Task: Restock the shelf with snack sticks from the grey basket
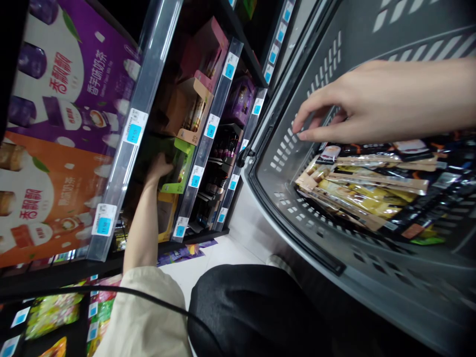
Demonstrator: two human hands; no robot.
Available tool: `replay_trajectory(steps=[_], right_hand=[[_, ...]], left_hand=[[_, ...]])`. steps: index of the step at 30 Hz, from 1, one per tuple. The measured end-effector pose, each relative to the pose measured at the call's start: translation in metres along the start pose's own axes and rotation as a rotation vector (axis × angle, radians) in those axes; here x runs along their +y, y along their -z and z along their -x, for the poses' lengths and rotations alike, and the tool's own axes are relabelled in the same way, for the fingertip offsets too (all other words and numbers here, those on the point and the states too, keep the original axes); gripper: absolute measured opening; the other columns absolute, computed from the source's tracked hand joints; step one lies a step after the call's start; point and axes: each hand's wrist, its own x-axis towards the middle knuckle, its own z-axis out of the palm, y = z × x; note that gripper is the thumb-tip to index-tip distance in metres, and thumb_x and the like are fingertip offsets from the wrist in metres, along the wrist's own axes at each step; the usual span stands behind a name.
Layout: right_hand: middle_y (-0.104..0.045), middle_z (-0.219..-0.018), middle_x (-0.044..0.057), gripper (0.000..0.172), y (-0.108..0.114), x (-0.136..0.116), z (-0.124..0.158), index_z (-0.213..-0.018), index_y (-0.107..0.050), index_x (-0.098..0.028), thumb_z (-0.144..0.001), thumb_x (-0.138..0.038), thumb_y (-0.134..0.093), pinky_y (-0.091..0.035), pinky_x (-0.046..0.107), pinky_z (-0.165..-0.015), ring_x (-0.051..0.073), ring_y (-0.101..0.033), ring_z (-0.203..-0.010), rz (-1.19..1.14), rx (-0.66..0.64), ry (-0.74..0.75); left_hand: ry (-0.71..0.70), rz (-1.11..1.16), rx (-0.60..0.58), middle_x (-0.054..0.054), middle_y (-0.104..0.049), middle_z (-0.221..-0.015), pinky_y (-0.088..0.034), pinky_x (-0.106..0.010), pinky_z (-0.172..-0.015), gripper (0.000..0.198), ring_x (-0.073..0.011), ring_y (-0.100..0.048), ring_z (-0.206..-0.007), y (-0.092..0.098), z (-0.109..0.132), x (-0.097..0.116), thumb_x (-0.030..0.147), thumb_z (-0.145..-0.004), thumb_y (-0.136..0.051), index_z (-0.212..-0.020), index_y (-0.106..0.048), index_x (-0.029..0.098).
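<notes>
Right hand [353,101]: fingers loosely curled, thumb tip apart, pinched nothing. Left hand [159,167]: fingertips hidden beside green box [178,187], couldn't tell grip. Box sat on shelf [189,202], left of basket [266,144], open-fronted, presumably for easy access. Basket stood alongside, likely for short reach; packets [357,193] lay flat, probably saving room. Left arm stretched far; right wrist hung over basket.

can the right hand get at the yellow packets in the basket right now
Likely yes: the right hand looks unoccupied and stretches across the open mouth of the basket, near the yellow packets, with nothing visible blocking the way. Depth is hard to judge.
</notes>
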Motion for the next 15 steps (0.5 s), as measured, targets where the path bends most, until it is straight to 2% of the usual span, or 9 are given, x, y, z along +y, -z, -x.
replay_trajectory(steps=[2, 4, 6, 8, 11, 15], right_hand=[[-0.063, -0.058, -0.011, 0.021, 0.001, 0.001, 0.001, -0.098, -0.085, -0.027, -0.078, -0.028, -0.091, -0.043, 0.028, -0.072, 0.004, -0.054, -0.05, 0.04, -0.007, 0.004], [-0.066, -0.064, -0.01, 0.02, 0.002, 0.002, 0.003, -0.103, -0.084, -0.029, -0.084, -0.029, -0.088, -0.045, 0.029, -0.073, 0.007, -0.06, -0.055, 0.076, -0.012, 0.034], [-0.069, -0.068, -0.009, 0.016, 0.002, 0.004, 0.006, -0.107, -0.083, -0.028, -0.09, -0.029, -0.082, -0.047, 0.028, -0.072, 0.009, -0.064, -0.058, 0.111, -0.008, 0.092], [-0.07, -0.07, -0.009, 0.015, 0.003, 0.005, 0.008, -0.108, -0.082, -0.029, -0.094, -0.029, -0.079, -0.046, 0.028, -0.069, 0.009, -0.064, -0.06, 0.144, 0.0, 0.142], [-0.071, -0.072, -0.009, 0.014, 0.001, 0.007, 0.008, -0.107, -0.082, -0.03, -0.093, -0.03, -0.08, -0.045, 0.027, -0.068, 0.009, -0.064, -0.061, 0.175, 0.014, 0.147], [-0.072, -0.073, -0.009, 0.015, -0.003, 0.008, 0.006, -0.108, -0.082, -0.031, -0.093, -0.03, -0.08, -0.046, 0.027, -0.069, 0.008, -0.064, -0.062, 0.181, 0.007, 0.136]], left_hand=[[0.01, 0.035, 0.04, -0.018, -0.074, -0.124, -0.055, -0.04, -0.109, 0.055, -0.0349, -0.07, -0.124, 0.002, -0.003, -0.003, 0.016, -0.069, -0.063, -0.124, -0.067, 0.011], [0.012, 0.075, 0.053, -0.018, -0.073, -0.124, -0.057, -0.04, -0.106, 0.057, -0.0325, -0.071, -0.12, 0.003, -0.004, -0.004, 0.016, -0.071, -0.06, -0.128, -0.064, 0.01], [-0.006, 0.121, 0.036, -0.015, -0.075, -0.119, -0.059, -0.038, -0.102, 0.047, -0.0298, -0.073, -0.114, 0.004, -0.001, -0.003, 0.022, -0.075, -0.062, -0.121, -0.066, 0.012], [-0.071, 0.189, -0.009, -0.012, -0.076, -0.114, -0.059, -0.036, -0.1, 0.037, -0.028, -0.073, -0.111, 0.004, 0.005, 0.002, 0.035, -0.08, -0.067, -0.111, -0.068, 0.015], [-0.188, 0.217, -0.093, -0.01, -0.076, -0.108, -0.057, -0.037, -0.099, 0.045, -0.0283, -0.071, -0.108, 0.001, 0.013, 0.009, 0.052, -0.073, -0.078, -0.1, -0.07, 0.017], [-0.198, 0.181, -0.084, -0.011, -0.077, -0.104, -0.057, -0.036, -0.096, 0.044, -0.0287, -0.072, -0.103, -0.004, 0.01, 0.012, 0.048, -0.067, -0.082, -0.095, -0.07, 0.016]])
